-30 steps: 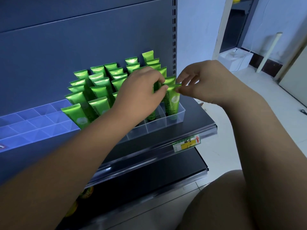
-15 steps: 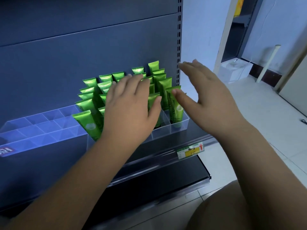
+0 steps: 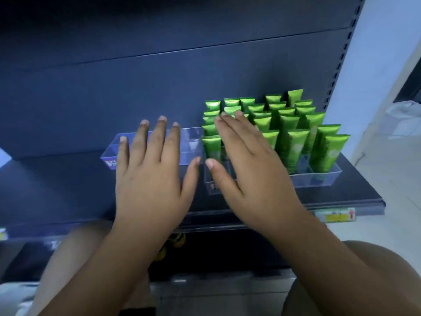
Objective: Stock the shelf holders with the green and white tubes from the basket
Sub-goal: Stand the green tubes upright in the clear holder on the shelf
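Several green tubes [image 3: 296,144] stand upright in a clear plastic holder [image 3: 319,179] on the dark shelf [image 3: 355,192], at the right. To its left a second clear holder [image 3: 189,142] holds no tubes that I can see. My left hand [image 3: 150,176] is spread flat, fingers straight, in front of that left holder. Palm down with straight fingers, my right hand [image 3: 252,165] hovers over the left part of the tube rows and hides some of them. Neither hand holds anything. The basket is not in view.
A yellow and red price label [image 3: 335,216] hangs on the shelf's front rail at the right. Yellow items [image 3: 177,239] show on a lower shelf. White floor and a pale wall [image 3: 376,65] lie to the right. My knees fill the bottom corners.
Both hands let go of the front right tube, opened flat and moved left along the shelf. The view also shifted left, so the tubes now sit at the right.
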Demonstrator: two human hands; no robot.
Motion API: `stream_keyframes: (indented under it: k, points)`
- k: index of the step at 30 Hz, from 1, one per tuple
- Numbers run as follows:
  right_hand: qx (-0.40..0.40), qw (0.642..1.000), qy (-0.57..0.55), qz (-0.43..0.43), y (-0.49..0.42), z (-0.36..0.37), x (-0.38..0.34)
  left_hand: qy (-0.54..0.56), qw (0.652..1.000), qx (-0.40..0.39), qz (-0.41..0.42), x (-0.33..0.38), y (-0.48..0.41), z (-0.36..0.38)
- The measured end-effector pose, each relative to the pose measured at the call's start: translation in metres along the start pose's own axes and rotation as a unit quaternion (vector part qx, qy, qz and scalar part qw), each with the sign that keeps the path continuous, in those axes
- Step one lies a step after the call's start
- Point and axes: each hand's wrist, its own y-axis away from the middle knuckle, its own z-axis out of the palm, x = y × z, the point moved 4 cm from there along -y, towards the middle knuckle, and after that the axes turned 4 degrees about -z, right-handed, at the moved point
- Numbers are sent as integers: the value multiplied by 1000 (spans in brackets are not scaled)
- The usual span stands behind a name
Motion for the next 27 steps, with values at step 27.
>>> stream_keyframes:
  k: [27]
  points:
    - [-449, 845, -149, -251, 73, 348, -411, -140, 831, -135, -521, -371, 403, -46]
